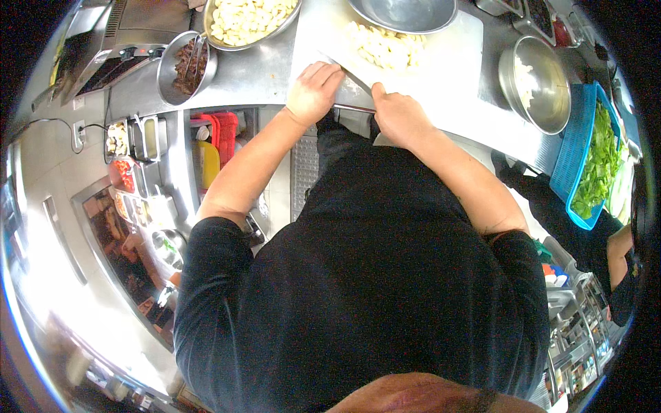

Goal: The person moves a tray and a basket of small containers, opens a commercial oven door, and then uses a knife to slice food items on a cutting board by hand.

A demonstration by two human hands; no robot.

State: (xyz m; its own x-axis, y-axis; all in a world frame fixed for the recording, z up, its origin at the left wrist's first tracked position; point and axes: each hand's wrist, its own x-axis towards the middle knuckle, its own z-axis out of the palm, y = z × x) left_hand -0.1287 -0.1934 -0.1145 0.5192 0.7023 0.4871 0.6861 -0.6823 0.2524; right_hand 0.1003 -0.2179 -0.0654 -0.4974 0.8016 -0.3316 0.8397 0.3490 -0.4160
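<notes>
My right hand [403,116] is closed around the handle of a kitchen knife [356,81], whose blade points up and left over the near edge of a white cutting board [454,77]. Beside the blade's far end is my left hand [315,90], its fingers bent down at the board; what they touch is hidden. A pile of peeled garlic cloves [387,46] lies on the board beyond the knife. Behind the pile stands a steel bowl [405,13]. At the upper left, more pale cloves fill a large metal bowl [248,23].
A steel bowl of dark food with tongs [188,67] stands on the left. On the right are a steel bowl with white pieces [537,85] and a blue basket [573,134] of leafy greens. Another person's arm [618,253] shows at the far right.
</notes>
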